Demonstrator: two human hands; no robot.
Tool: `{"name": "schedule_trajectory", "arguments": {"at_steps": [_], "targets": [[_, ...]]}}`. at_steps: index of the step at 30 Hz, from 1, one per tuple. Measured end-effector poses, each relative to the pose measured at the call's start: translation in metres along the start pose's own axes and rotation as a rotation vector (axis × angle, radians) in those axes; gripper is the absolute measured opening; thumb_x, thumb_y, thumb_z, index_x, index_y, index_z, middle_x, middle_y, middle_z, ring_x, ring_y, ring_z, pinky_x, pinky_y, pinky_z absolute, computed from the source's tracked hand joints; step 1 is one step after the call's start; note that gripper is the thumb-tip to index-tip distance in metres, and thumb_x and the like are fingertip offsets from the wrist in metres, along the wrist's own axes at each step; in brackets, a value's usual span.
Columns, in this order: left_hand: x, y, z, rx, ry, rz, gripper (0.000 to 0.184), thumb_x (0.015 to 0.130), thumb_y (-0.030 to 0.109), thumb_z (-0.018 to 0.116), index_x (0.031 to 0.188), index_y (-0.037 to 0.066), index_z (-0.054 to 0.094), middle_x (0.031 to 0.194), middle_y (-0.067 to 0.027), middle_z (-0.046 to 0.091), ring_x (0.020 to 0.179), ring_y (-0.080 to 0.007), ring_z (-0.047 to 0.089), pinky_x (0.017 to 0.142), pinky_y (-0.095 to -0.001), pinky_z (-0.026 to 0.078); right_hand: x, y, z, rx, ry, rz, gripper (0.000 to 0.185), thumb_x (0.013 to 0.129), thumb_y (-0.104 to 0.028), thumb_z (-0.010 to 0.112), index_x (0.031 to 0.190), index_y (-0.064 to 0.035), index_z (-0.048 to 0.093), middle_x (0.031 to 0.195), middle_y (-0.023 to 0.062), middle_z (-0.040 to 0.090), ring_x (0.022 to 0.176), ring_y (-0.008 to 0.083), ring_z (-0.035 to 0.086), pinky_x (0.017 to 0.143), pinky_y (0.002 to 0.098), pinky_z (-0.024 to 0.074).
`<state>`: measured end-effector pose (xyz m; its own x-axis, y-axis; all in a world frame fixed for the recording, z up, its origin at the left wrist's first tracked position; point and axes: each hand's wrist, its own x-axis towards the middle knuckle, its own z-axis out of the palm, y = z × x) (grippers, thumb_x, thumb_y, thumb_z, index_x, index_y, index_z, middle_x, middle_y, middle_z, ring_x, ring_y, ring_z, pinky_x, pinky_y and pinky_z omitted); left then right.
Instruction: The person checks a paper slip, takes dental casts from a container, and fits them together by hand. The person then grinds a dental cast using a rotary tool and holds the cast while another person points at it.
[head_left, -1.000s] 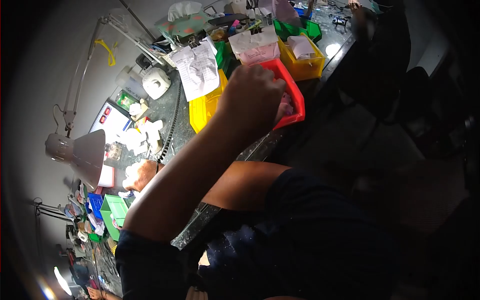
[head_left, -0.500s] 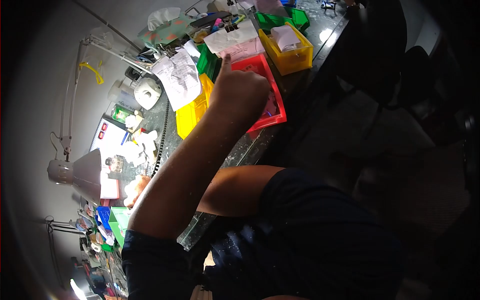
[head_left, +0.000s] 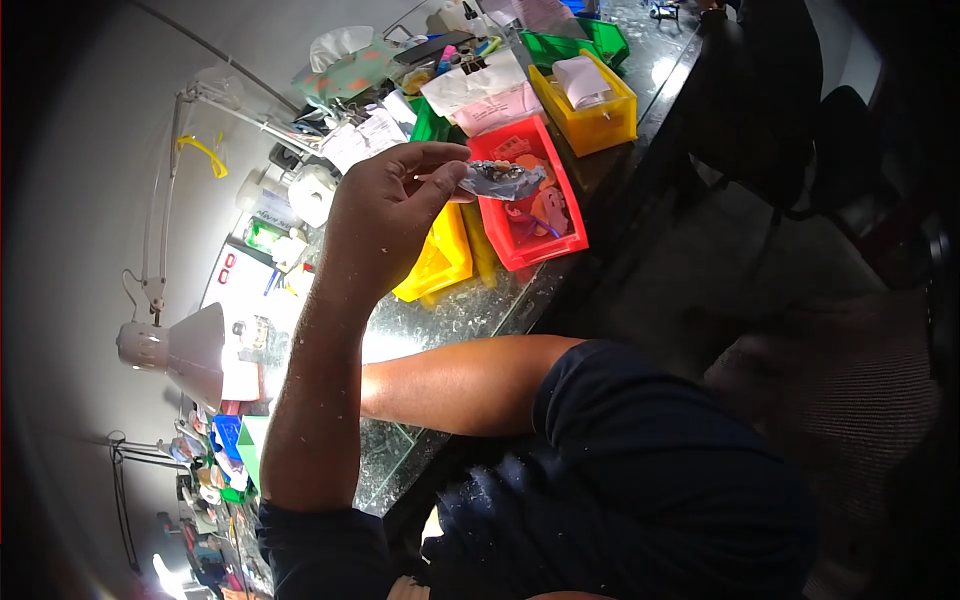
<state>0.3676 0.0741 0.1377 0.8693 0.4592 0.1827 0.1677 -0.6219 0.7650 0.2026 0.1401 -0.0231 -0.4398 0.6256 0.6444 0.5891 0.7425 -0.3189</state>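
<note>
My left hand [head_left: 400,195] is raised over the bins, with thumb and fingers pinched on a crumpled clear plastic packet [head_left: 500,182]. Small silvery and orange pieces show in the packet, too small to name. Below it stands a red bin [head_left: 578,243] holding pink and orange items and something purple. A yellow bin [head_left: 440,265] sits beside it, partly behind my left hand. My right forearm reaches left under my left arm, and my right hand is hidden behind that arm.
A second yellow bin [head_left: 610,125] with folded paper and a green bin [head_left: 608,42] stand farther along the bench. Clipped papers [head_left: 480,85] lie over the bins. A white lamp [head_left: 190,350] leans in from the left, near a green box [head_left: 252,445]. A person in dark clothing is at upper right.
My left hand has lifted and turned away from the red bin, bringing the plastic packet into view. The view has shifted slightly, and my right hand has gone out of sight.
</note>
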Motion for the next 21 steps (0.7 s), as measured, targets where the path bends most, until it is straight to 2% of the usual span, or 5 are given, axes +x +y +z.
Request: {"name": "schedule_trajectory", "arguments": {"at_steps": [7, 16, 20, 21], "targets": [[-0.014, -0.013, -0.014, -0.122, 0.031, -0.068, 0.029, 0.105, 0.013, 0.076, 0.126, -0.007, 0.074, 0.109, -0.0143, 0.082, 0.102, -0.0170, 0.079, 0.092, -0.0295, 0.061, 0.002, 0.000, 0.003, 0.000, -0.026, -0.003, 0.021, 0.098, -0.027, 0.069, 0.114, -0.0149, 0.077, 0.105, 0.0115, 0.074, 0.103, 0.0285, 0.074, 0.087, 0.0442, 0.0593], [-0.083, -0.009, -0.046, -0.189, 0.229, -0.208, 0.028, 0.100, 0.012, 0.081, 0.123, -0.004, 0.074, 0.112, -0.0110, 0.081, 0.103, -0.0136, 0.076, 0.093, -0.0280, 0.060, 0.004, -0.002, 0.004, -0.011, -0.068, -0.017, 0.022, 0.099, -0.025, 0.070, 0.116, -0.0132, 0.077, 0.106, 0.0120, 0.075, 0.103, 0.0284, 0.075, 0.088, 0.0438, 0.0594], [-0.130, -0.010, -0.058, -0.325, 0.277, -0.239, 0.029, 0.098, 0.010, 0.082, 0.123, -0.003, 0.073, 0.109, -0.0112, 0.080, 0.098, -0.0109, 0.075, 0.089, -0.0261, 0.058, 0.002, 0.002, 0.000, -0.031, -0.096, -0.011, 0.023, 0.099, -0.025, 0.070, 0.117, -0.0124, 0.077, 0.107, 0.0122, 0.075, 0.103, 0.0283, 0.075, 0.088, 0.0437, 0.0595], [-0.144, -0.014, -0.061, -0.307, 0.307, -0.256, 0.030, 0.098, 0.009, 0.082, 0.123, -0.004, 0.073, 0.108, -0.0111, 0.081, 0.095, -0.0088, 0.074, 0.084, -0.0238, 0.057, 0.003, 0.002, -0.001, -0.037, -0.102, -0.011, 0.023, 0.099, -0.025, 0.070, 0.117, -0.0122, 0.077, 0.107, 0.0123, 0.075, 0.103, 0.0283, 0.075, 0.088, 0.0436, 0.0595]]}}
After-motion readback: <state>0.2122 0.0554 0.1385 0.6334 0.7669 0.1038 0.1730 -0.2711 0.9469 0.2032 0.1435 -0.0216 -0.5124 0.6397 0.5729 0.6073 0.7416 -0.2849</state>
